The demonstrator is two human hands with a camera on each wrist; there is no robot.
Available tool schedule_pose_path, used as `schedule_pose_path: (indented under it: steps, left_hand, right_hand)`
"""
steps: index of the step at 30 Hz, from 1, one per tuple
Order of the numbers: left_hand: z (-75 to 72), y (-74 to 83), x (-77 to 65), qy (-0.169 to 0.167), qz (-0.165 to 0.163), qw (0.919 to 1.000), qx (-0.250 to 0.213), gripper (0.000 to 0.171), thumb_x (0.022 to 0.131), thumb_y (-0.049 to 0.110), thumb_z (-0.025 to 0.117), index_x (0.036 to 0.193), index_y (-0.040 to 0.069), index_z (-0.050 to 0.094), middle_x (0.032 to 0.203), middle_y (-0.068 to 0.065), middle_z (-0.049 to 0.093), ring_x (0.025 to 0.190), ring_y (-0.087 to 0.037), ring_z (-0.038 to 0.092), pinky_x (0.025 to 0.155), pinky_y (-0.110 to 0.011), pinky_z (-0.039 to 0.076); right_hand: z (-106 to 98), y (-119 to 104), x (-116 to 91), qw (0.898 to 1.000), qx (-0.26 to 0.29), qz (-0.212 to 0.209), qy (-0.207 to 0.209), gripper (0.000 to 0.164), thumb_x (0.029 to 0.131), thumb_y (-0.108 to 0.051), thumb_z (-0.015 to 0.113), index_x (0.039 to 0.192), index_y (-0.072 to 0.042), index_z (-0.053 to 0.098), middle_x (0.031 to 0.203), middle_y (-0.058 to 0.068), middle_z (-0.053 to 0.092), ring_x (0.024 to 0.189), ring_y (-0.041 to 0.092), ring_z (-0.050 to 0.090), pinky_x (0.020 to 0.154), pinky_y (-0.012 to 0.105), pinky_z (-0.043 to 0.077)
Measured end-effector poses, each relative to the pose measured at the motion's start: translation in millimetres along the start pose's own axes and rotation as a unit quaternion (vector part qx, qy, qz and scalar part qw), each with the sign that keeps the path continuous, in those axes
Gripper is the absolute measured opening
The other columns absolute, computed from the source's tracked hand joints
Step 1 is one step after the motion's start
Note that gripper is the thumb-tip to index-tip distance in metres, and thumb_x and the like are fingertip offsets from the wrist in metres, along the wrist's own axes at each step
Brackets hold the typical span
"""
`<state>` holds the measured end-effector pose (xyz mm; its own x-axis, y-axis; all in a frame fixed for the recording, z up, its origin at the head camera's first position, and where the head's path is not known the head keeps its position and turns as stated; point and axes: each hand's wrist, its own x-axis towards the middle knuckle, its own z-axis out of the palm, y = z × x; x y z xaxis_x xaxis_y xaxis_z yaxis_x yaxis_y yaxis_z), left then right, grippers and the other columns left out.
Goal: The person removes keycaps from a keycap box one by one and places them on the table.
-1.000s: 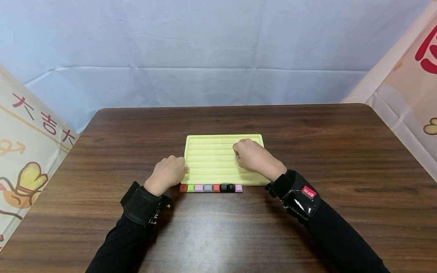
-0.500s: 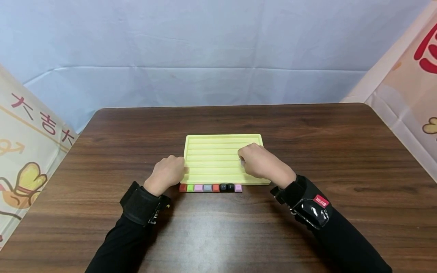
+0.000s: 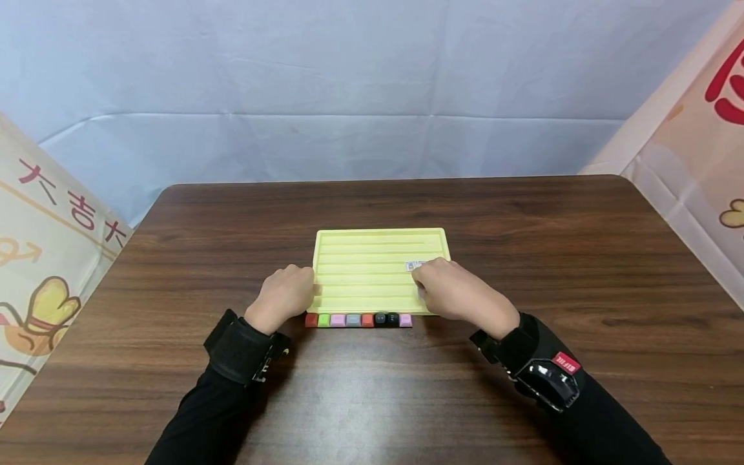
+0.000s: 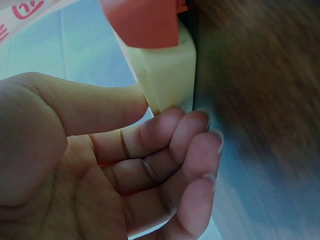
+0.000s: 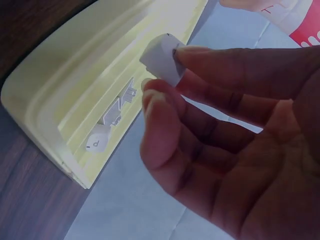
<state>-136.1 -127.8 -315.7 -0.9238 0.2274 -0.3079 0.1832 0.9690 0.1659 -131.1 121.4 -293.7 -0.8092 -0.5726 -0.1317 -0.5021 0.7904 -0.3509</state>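
Note:
A pale yellow ridged tray lies on the table. At its left edge, my left hand grips the rim, with the thumb on one face and fingertips against the side. My right hand is over the tray's right part and pinches a whitish keycap between thumb and index finger. Beyond that hand, several small whitish keycaps lie in one groove of the tray. In the right wrist view, one lettered keycap sits beside them near the tray's end wall.
Along the tray's front edge runs a row of coloured keycaps: red, green, pink, grey-blue and black ones, such as a pink keycap. The brown wooden table extends all round. Behind it hangs a pale blue cloth, and printed banners flank both sides.
My right hand has moved towards the front and right over the tray, uncovering the whitish keycaps in the groove. The left hand has stayed at the tray's left edge.

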Motion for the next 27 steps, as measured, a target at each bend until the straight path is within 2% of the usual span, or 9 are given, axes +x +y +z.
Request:
schedule_pose_path:
  steps: [6,13,27]
  left_hand:
    - [0.3,-0.6,-0.1,0.000,-0.002,1.0000,0.000,0.031,0.094,0.018,0.052,0.066,0.007,0.052,0.055,-0.002,0.031,0.047,-0.015,0.032,0.048,-0.027,0.028]
    - [0.5,-1.3,-1.8,0.007,0.001,1.0000,-0.005,0.029,0.094,0.018,0.052,0.067,0.007,0.051,0.055,-0.002,0.031,0.047,-0.015,0.032,0.047,-0.027,0.027]
    - [1.3,-2.0,-1.4,0.011,0.002,0.9999,-0.002,0.029,0.094,0.018,0.052,0.067,0.007,0.051,0.055,-0.002,0.032,0.047,-0.016,0.034,0.048,-0.028,0.028]
  right_hand:
    - [-1.1,-0.8,-6.8,1.000,0.001,-0.002,-0.027,0.025,0.083,0.010,0.048,0.064,-0.006,0.050,0.059,-0.001,0.032,0.053,0.012,0.029,0.049,0.023,0.025]
    - [-0.8,0.0,-13.2,0.997,0.010,-0.021,-0.074,0.020,0.083,0.004,0.057,0.067,-0.007,0.052,0.063,0.000,0.043,0.056,0.012,0.035,0.053,0.023,0.029]
    - [7.3,5.5,-17.7,0.991,0.024,-0.070,-0.114,0.029,0.075,0.012,0.056,0.060,-0.011,0.047,0.056,-0.006,0.038,0.052,0.007,0.032,0.051,0.020,0.028]
